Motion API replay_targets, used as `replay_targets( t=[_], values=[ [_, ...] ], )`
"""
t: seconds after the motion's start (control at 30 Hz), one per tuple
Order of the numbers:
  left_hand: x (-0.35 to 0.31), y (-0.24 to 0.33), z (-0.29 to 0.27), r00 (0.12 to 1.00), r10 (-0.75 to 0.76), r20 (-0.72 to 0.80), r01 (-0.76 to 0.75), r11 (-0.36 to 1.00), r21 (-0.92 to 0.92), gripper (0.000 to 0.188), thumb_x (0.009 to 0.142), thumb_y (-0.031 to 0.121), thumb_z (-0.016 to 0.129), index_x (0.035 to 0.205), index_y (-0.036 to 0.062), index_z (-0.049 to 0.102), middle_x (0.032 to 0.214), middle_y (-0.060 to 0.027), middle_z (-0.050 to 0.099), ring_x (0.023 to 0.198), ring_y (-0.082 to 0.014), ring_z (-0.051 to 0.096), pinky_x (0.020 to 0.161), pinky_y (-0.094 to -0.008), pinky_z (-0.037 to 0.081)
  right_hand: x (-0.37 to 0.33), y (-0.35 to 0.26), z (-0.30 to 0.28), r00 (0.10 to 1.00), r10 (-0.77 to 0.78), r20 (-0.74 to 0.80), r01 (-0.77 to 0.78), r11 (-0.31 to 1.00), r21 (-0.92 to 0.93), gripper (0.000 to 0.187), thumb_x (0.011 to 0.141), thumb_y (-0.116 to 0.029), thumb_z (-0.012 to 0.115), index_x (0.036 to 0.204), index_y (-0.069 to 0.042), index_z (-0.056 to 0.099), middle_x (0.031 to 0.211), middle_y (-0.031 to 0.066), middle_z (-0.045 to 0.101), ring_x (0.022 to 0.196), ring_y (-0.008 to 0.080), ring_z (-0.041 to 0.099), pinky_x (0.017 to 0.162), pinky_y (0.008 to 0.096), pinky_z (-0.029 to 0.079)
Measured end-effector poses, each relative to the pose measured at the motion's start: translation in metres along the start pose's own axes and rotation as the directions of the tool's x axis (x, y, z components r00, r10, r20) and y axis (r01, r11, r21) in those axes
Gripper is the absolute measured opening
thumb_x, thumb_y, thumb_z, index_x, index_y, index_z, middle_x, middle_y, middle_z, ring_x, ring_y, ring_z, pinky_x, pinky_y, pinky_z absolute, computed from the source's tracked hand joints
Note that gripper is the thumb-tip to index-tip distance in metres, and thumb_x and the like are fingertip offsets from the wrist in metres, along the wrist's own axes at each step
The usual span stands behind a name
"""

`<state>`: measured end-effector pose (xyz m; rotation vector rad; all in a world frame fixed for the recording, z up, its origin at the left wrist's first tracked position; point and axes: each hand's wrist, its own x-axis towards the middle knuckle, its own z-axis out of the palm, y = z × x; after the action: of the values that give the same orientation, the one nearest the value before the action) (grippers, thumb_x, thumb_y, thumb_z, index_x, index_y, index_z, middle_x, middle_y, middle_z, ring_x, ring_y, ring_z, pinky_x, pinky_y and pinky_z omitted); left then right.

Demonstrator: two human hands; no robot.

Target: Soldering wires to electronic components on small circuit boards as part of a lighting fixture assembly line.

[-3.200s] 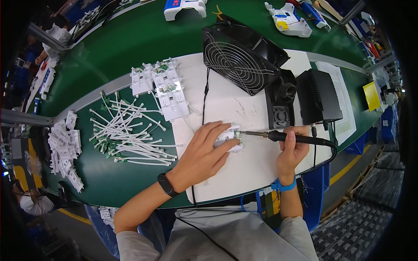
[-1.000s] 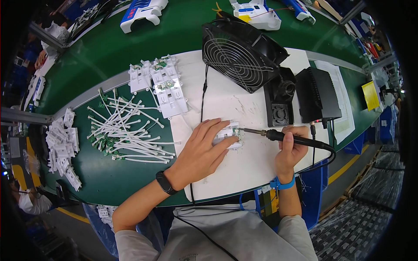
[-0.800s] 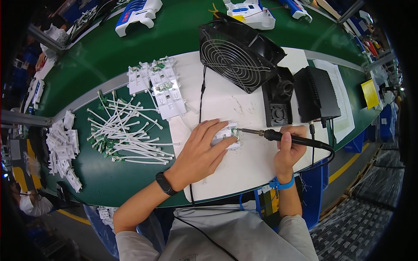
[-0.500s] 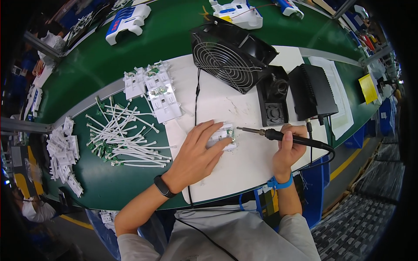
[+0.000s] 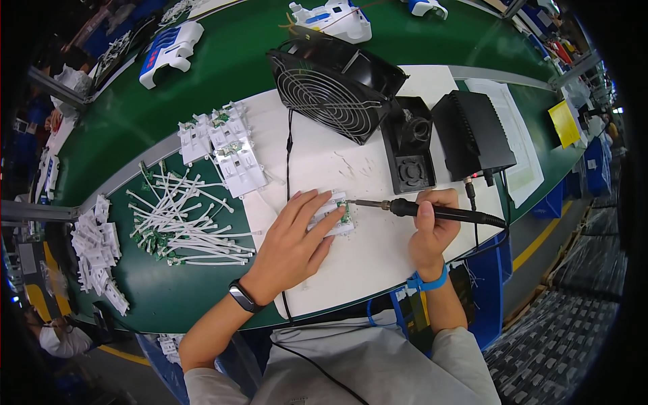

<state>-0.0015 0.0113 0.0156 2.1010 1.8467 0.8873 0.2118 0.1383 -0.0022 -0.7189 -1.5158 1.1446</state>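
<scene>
My left hand (image 5: 287,241) lies over a small white plastic housing (image 5: 341,229), its fingers holding it down on the white board (image 5: 374,253). A small green circuit board (image 5: 346,217) sits at the housing's right end. Gripped in my right hand (image 5: 434,233) is a soldering iron (image 5: 455,214), pointing left. Its tip is at the upper edge of the circuit board; whether they touch is too small to tell. My left fingers hide part of the housing.
Behind stands a black fan (image 5: 331,91), with an iron stand (image 5: 410,148) and a black power unit (image 5: 472,135) to its right. Leftward lie white-cabled circuit boards (image 5: 182,219), assembled housings (image 5: 236,165) and a pile of white parts (image 5: 98,250). The iron's cord (image 5: 499,236) loops at right.
The soldering iron's tip has come closer to the circuit board, from a small gap to its edge. My left hand still holds the housing. The whole view has shifted slightly.
</scene>
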Motion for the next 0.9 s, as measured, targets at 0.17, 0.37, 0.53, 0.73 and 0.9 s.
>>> replay_targets(
  t=[0.17,0.37,0.53,0.73,0.9],
  values=[
    [0.0005,-0.0007,-0.0004,1.0,-0.011,0.013,0.011,1.0,-0.016,0.048,0.085,0.005,0.073,0.133,0.0067,0.065,0.142,-0.017,0.056,0.133,-0.0398,0.051,0.11,-0.047,0.045,0.0009,0.0009,0.002,1.0,-0.012,0.012,0.012,1.0,0.014,0.01,0.1,-0.007,0.062,0.1,-0.002,0.054,0.088,0.0045,0.057,0.072,0.006,0.045,0.065,0.0212,0.037],
    [-0.0003,-0.0013,-0.0025,1.0,-0.008,0.005,0.008,1.0,-0.016,0.048,0.085,0.006,0.073,0.132,0.0069,0.065,0.141,-0.0165,0.056,0.132,-0.0393,0.052,0.109,-0.0462,0.046,-0.0004,0.0,0.0018,1.0,0.005,0.008,-0.005,1.0,-0.026,0.011,0.1,-0.008,0.063,0.1,-0.002,0.053,0.088,0.0044,0.057,0.071,0.0063,0.045,0.064,0.0219,0.038],
    [-0.0004,-0.0024,-0.0018,1.0,-0.004,-0.003,0.004,1.0,-0.029,0.048,0.085,0.006,0.073,0.132,0.0073,0.066,0.141,-0.016,0.057,0.132,-0.0391,0.052,0.109,-0.0458,0.046,0.0005,0.0022,0.0004,1.0,-0.017,-0.01,0.017,1.0,-0.019,0.01,0.1,-0.007,0.062,0.1,-0.003,0.053,0.087,0.0043,0.057,0.071,0.0066,0.045,0.064,0.022,0.038],
    [-0.0011,-0.0026,-0.0016,1.0,-0.007,-0.005,0.007,1.0,-0.025,0.047,0.085,0.006,0.073,0.131,0.0079,0.066,0.141,-0.0156,0.057,0.131,-0.0388,0.052,0.109,-0.0459,0.046,0.0001,0.0024,0.0013,1.0,-0.006,0.013,0.006,1.0,-0.023,0.01,0.099,-0.007,0.062,0.1,-0.002,0.053,0.089,0.0052,0.057,0.075,0.0071,0.046,0.067,0.0216,0.038],
    [-0.002,-0.0031,-0.0009,1.0,-0.009,-0.005,0.009,1.0,-0.022,0.047,0.085,0.007,0.074,0.131,0.0082,0.066,0.141,-0.0155,0.057,0.132,-0.0387,0.052,0.11,-0.0466,0.045,0.0002,0.0036,0.0012,1.0,-0.008,0.017,0.009,0.999,-0.047,0.01,0.1,-0.007,0.062,0.098,-0.003,0.053,0.087,0.0053,0.057,0.072,0.0077,0.045,0.066,0.0231,0.039]
  ],
)
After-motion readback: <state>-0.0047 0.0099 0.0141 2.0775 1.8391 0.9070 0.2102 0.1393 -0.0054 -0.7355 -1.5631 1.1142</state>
